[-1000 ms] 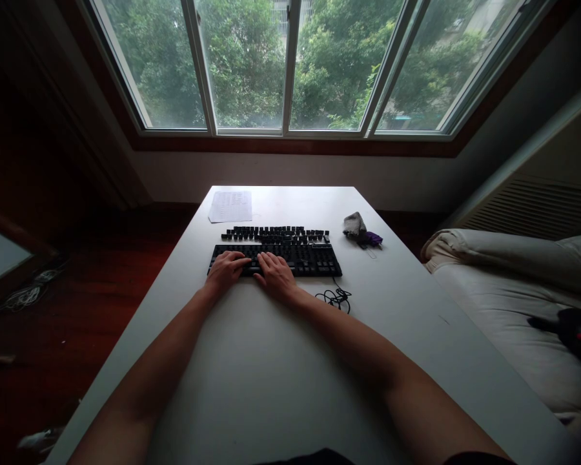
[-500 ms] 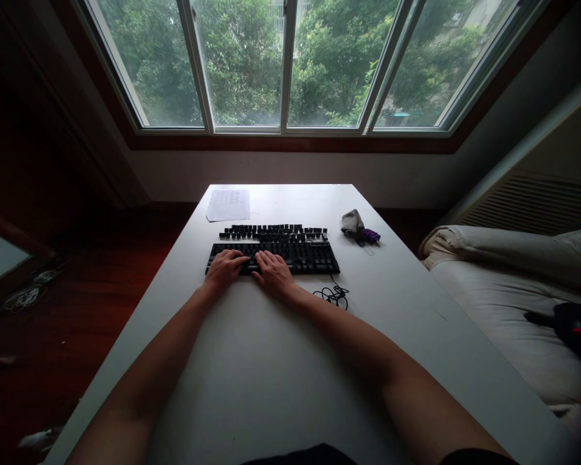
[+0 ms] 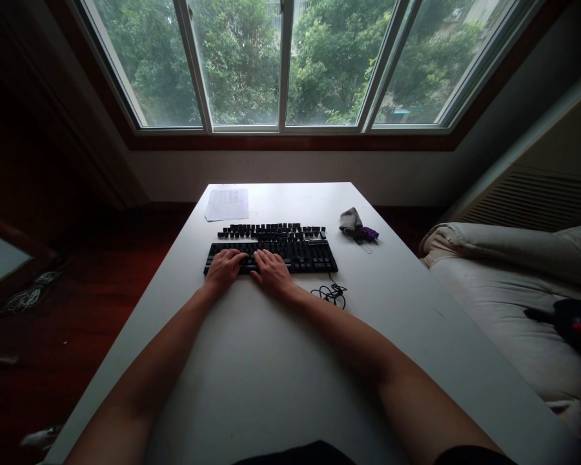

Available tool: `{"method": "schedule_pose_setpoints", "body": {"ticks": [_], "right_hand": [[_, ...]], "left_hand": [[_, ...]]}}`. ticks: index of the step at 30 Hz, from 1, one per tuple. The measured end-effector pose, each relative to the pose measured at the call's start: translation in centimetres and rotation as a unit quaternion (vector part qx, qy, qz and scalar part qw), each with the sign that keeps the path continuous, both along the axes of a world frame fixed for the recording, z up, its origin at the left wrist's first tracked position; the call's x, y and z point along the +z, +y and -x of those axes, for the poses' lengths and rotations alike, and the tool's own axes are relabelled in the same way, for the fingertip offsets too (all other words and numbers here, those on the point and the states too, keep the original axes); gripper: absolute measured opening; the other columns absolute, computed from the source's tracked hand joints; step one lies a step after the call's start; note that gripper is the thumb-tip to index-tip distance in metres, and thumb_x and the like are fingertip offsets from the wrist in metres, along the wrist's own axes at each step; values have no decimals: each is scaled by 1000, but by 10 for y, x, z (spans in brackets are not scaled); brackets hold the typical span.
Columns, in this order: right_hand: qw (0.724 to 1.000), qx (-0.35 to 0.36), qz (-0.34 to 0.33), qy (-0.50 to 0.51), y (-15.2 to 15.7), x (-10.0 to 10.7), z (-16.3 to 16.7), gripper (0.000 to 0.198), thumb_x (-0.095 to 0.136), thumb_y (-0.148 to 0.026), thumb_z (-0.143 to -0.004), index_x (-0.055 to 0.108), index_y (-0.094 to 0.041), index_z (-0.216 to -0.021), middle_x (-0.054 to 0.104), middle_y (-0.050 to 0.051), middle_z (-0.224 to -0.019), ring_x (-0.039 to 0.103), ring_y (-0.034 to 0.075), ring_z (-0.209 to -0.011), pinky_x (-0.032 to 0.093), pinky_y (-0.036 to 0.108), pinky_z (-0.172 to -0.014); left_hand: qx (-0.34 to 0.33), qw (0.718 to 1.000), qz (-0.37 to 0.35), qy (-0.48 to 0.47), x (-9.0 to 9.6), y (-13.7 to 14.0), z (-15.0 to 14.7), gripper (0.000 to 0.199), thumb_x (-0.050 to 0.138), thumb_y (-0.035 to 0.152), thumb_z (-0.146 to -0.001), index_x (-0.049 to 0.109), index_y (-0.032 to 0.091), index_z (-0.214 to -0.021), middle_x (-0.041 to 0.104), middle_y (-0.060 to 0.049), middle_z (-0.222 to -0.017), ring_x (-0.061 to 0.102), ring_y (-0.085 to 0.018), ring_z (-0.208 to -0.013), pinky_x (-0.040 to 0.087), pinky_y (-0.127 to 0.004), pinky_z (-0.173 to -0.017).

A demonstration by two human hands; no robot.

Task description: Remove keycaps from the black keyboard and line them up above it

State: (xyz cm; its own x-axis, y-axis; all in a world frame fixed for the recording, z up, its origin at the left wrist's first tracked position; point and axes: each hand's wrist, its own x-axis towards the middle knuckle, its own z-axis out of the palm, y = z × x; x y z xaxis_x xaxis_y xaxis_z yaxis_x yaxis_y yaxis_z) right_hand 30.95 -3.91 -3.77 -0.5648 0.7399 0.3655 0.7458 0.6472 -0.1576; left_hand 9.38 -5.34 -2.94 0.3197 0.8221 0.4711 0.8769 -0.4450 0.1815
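A black keyboard (image 3: 314,257) lies flat across the white table (image 3: 266,374). On its left part rests my left hand (image 3: 223,268), fingers laid over the keys and holding nothing. Beside it my right hand (image 3: 272,270) lies palm down near the keyboard's middle, its fingers stretched out on the keys. Both hands cover some of the keys. Just behind the keyboard stand rows of loose black keycaps (image 3: 271,230). From the keyboard's front right a coiled black cable (image 3: 333,294) trails onto the table.
A printed paper sheet (image 3: 227,205) lies at the table's far left. Toward the far right sit a crumpled grey cloth (image 3: 351,220) and a small purple item (image 3: 369,234). Past the table's right edge is a pale sofa (image 3: 494,297); a window (image 3: 281,131) spans the back wall.
The view has shifted very slightly. Both hands stay in the same places on the keyboard, with no clear finger movement.
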Motion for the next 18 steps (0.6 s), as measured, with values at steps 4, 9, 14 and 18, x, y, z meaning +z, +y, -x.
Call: {"method": "schedule_pose_setpoints", "body": {"ticks": [4,9,14,18], "right_hand": [[1000,2,-5,1,-1,0,0,62,45,-45,-100,41,-10,-151,44,16,-153,36,30,-143,30,44,-114],[1000,0,-1,3,-1,-1,1,62,46,-44,-100,40,-11,-152,44,16,-153,35,30,-143,30,45,-114],[1000,2,0,0,-2,1,1,62,45,-44,-100,40,-10,-151,44,17,-153,35,29,-143,29,44,-115],[1000,1,6,-2,-3,3,0,62,45,-44,-100,39,-11,-152,43,17,-153,35,29,-144,29,44,-115]], "left_hand": [[-12,1000,0,0,2,-1,1,42,48,18,-93,64,29,-131,64,-7,-120,55,-26,-112,43,-45,-101],[-29,1000,3,8,5,-4,-2,38,49,31,-98,61,31,-134,63,-7,-123,54,-26,-115,42,-46,-102],[-29,999,1,23,7,-5,-5,39,49,32,-98,60,31,-136,61,-8,-125,54,-27,-115,42,-46,-102],[-30,999,-2,38,9,-6,-9,42,49,30,-98,58,30,-138,62,-9,-125,55,-27,-113,42,-46,-100]]}}
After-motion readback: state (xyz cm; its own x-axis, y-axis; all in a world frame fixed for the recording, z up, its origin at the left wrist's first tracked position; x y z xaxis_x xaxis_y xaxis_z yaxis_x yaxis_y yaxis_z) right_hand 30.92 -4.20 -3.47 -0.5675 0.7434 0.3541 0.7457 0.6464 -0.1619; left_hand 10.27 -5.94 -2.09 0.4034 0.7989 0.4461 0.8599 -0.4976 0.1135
